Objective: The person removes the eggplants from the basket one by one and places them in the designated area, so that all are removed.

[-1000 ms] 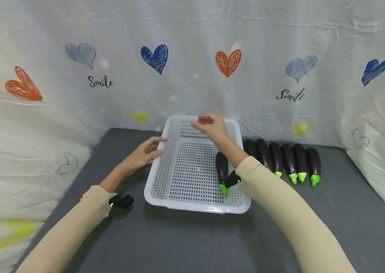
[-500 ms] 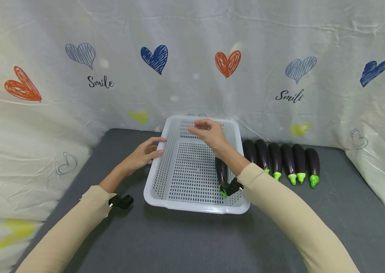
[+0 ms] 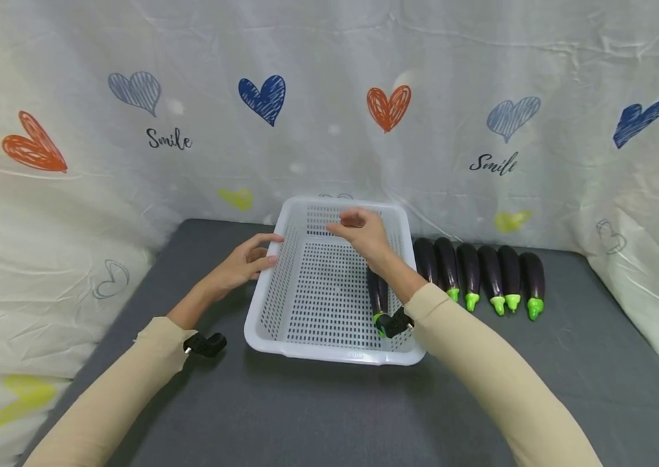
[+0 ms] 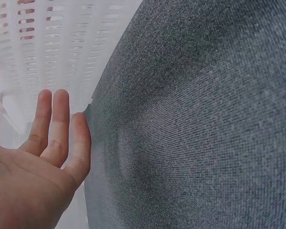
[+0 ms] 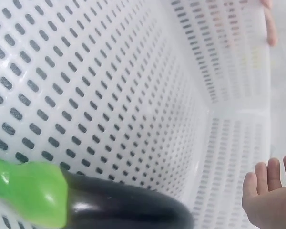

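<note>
A white plastic basket (image 3: 329, 355) with slotted walls and floor stands on the dark table. Inside, along its right side, lies an eggplant (image 3: 378, 292) with a bright green cap, partly covered by my right wrist in the head view; its cap and dark body (image 5: 128, 202) fill the lower part of the right wrist view. My right hand (image 3: 367, 237) hovers over the basket's far right part, fingers loosely bent, holding nothing. At the basket's left rim, my left hand (image 3: 244, 263) touches the edge with its fingertips; the left wrist view shows fairly straight fingers (image 4: 60, 119).
Several more eggplants (image 3: 490, 275) lie in a row right of the basket, green ends toward me. The grey tabletop (image 3: 306, 415) extends in front and to both sides. A pale curtain (image 3: 329, 149) printed with hearts hangs behind the table.
My right hand has sunk slightly toward me over the basket, its wrist covering more of the eggplant's green cap. My left hand stays at the rim. The head view has shifted slightly.
</note>
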{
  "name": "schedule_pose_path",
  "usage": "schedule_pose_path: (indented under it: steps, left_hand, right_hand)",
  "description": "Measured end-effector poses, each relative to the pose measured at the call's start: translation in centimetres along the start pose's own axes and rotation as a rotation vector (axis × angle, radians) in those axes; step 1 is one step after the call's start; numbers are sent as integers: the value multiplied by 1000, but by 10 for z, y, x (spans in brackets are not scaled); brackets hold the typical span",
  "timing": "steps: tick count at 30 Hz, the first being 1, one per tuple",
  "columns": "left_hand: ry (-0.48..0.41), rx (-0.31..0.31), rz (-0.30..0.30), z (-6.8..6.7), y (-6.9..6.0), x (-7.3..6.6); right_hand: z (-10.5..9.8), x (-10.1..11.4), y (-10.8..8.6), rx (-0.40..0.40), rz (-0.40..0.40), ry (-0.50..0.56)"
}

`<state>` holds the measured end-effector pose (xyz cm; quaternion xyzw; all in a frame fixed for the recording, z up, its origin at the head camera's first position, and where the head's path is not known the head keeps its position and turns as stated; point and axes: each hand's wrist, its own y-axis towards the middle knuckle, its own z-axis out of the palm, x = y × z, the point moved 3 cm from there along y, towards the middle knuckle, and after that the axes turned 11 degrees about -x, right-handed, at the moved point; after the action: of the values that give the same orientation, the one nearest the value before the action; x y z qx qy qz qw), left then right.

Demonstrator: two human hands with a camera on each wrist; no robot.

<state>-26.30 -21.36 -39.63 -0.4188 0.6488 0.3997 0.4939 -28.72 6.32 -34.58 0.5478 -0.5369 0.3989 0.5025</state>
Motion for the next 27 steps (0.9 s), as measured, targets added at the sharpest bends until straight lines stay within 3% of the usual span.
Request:
schedule_pose_path:
  steps: [7,20,27]
  left_hand:
    - [6,8,-1,0,1,-3]
    - [11,10,0,-1,2,-2]
    - [12,13,13,-1,1,-1]
  right_hand:
    - [-3,-11,6,-72,69,29]
    - [-16,-37,13,-180,25,54]
    - [-18,-45,8,-224,60,45]
